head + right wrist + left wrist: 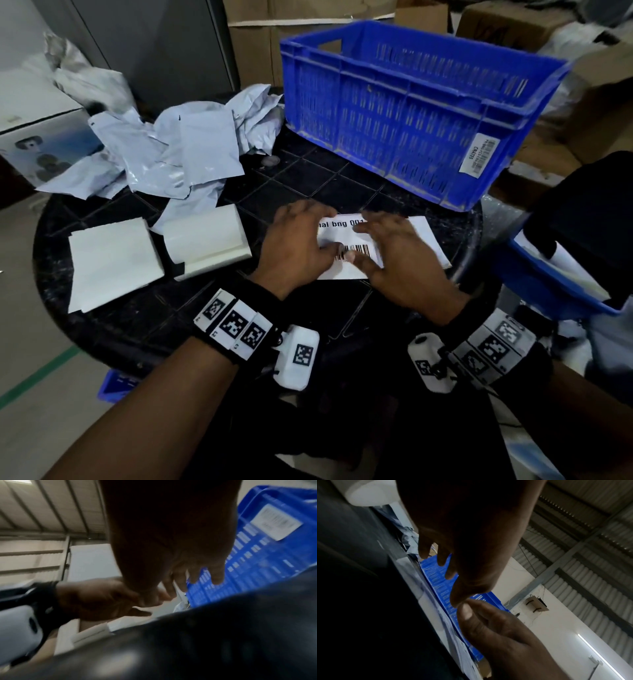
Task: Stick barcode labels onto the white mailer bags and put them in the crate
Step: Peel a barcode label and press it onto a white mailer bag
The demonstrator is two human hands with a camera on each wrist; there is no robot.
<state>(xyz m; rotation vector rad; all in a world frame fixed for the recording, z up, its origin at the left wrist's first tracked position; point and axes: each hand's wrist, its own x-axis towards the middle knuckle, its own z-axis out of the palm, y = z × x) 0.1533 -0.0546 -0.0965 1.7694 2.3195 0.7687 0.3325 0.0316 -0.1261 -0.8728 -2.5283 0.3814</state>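
Head view shows a round black surface [144, 308] with a grid pattern, carrying everything in play. Largest on it is the blue slotted crate [404, 113] at the far right, with a white sticker [479, 155] on its near corner; what lies inside it cannot be seen from here. To the far left sits a crumpled heap of pale mailer bags [178, 150], some flat, some creased. Nearer, at the left, lies a flat white sheet [109, 263], and just beside it a folded white stack [205, 240].

At the near middle of the surface, just in front of the crate, lies one white mailer bag [428, 236], flat. On top of it is the barcode label [346, 228], with black printed text at its far edge and black bars lower down.

Both hands rest on that label, palms down. The left hand [298, 246] has its fingers spread and fairly straight, pressing the label's left part, thumb tip on the bars. The right hand [400, 257] lies likewise, fingers extended over the label's right part, thumb near the bars and close to the left thumb. Neither grips anything. Left wrist view shows the two thumbs meeting, with the crate behind. Both wrists wear black bands with square coded markers [236, 323].
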